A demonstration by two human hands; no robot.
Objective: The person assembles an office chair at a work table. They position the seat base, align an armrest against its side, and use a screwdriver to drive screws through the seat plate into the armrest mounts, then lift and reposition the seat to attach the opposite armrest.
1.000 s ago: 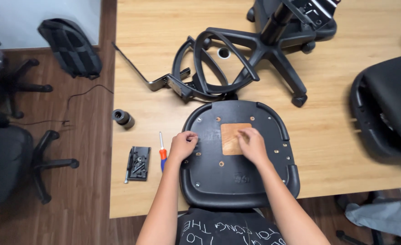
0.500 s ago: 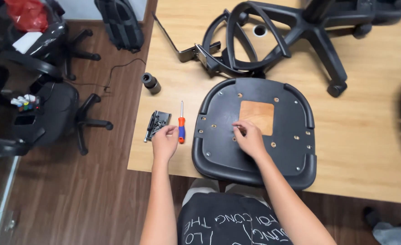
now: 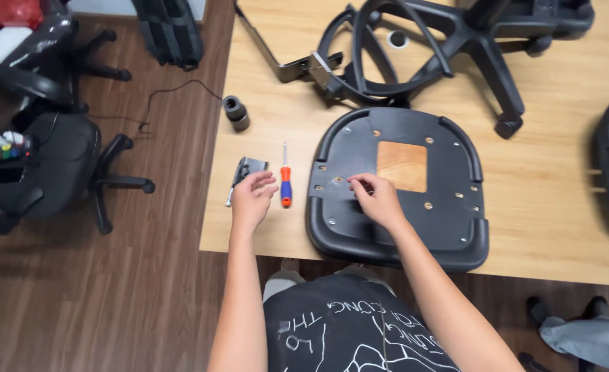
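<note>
Left hand [image 3: 252, 198]: near edge of the wooden table [image 3: 566, 227], fingers loosely curled, pinching nothing visible; fingertips over the lower end of a small clear bag of fasteners.
Bag of fasteners [image 3: 244, 172]: flat on the table just beyond the left hand's fingertips; dark small parts inside, too small to tell apart.
Screwdriver [image 3: 285, 178]: orange and blue handle toward the person, thin shaft pointing away; lies just right of the left hand, between it and the seat, touched by neither hand.
Right hand [image 3: 378, 198]: rests on the upturned seat, thumb and forefinger brought together near a hole on the seat's left part; whether they pinch a small part cannot be told.
Seat pan [image 3: 442, 213]: black office-chair seat, underside up, overhanging the near table edge; ring of mounting holes around the rim.
Wood panel [image 3: 401, 166]: bare tan square in the middle of the seat, just beyond and right of the right hand.
Black cylinder [image 3: 236, 112]: short cap-like part, standing on the table beyond the bag, well apart from both hands.
Backrest frame [image 3: 373, 58]: black open frame with metal bracket, lying beyond the seat.
Star base [image 3: 497, 41]: black legs with casters, far right of the table.
Floor, left: assembled black chairs [image 3: 63, 158] on dark wood boards.
</note>
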